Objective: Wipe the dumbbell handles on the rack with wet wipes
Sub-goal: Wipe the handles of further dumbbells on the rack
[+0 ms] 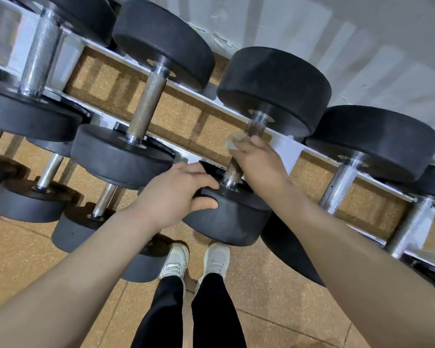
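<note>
Over a speckled cork-brown floor (274,297), your right hand (259,162) curls around the knurled steel handle (232,172), pressing a crumpled wipe (234,141) against it. Your left hand (178,194) grips the near rubber weight (231,222), likely steadying the dumbbell on the white rack (286,149).

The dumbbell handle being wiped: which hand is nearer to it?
Right. The right hand wraps the wet wipe around the dumbbell handle itself, while the left hand grips the rim of the near weight head, beside the handle's lower end.
</note>
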A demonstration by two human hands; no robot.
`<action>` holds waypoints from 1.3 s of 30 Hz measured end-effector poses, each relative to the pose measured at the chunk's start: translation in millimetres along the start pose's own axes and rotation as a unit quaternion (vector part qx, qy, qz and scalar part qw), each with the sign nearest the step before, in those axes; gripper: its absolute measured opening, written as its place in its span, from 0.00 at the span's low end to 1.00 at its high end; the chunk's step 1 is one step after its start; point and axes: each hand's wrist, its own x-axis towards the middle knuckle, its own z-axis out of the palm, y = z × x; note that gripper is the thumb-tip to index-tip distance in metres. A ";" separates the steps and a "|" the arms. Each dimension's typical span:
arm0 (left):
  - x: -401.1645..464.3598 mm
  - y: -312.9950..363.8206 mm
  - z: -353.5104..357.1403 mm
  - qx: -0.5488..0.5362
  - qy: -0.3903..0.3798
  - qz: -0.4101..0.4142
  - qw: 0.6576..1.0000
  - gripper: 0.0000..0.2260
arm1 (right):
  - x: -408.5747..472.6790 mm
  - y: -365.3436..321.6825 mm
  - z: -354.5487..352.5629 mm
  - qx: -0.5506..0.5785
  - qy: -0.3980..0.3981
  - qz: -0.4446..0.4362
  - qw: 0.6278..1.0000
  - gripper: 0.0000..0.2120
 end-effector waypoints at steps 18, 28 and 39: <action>3.3 3.4 -4.8 -0.023 -0.022 -0.015 0.999 0.17 | -8.1 -10.6 -1.0 -0.008 -0.059 0.046 0.997 0.23; 13.1 17.0 -17.3 0.051 -0.090 -0.050 0.993 0.18 | -18.9 15.2 -20.0 0.625 0.174 0.417 0.637 0.18; 14.0 18.1 -21.0 0.102 -0.097 -0.054 0.989 0.18 | 18.3 21.6 3.7 0.843 0.060 0.347 0.407 0.20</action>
